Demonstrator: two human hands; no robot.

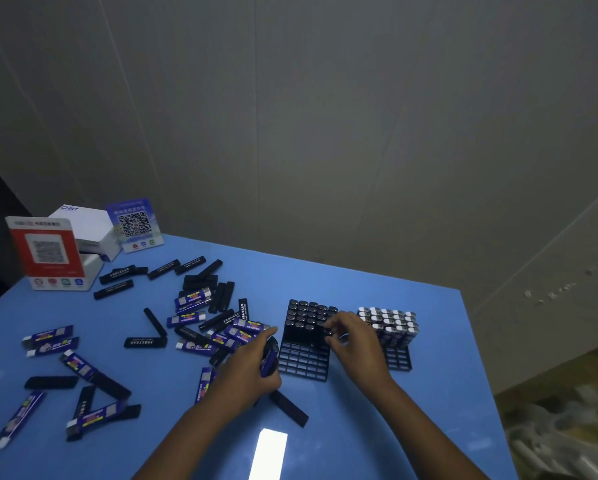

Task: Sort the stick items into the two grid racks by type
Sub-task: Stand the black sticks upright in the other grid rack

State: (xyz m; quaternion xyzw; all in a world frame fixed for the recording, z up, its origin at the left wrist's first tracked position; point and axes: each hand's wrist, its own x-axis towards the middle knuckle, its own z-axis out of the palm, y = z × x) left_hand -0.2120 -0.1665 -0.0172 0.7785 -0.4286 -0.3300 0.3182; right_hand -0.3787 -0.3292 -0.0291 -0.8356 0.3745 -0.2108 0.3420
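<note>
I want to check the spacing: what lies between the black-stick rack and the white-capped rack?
In the head view, the right hand fills the gap between the black-stick rack and the white-capped rack.

This looks like a small shop counter or the packing corner of a retail stockroom. Two payment placards with QR codes stand at the far left of the blue tabletop [377, 282] — a red one [46, 249] and a blue one [134, 225] — both with rows of payment-app icons along the bottom. Between them sits a white carton [86, 226] with a brand name printed on its lid. Goods lie in bulk: dozens of identical black sticks [113, 289] and blue printed sticks [48, 336] scattered loose, with two black grid racks [302, 358] holding more upright. Behind is a plain grey panelled wall [325, 116] — bare, dim, utilitarian.
</note>
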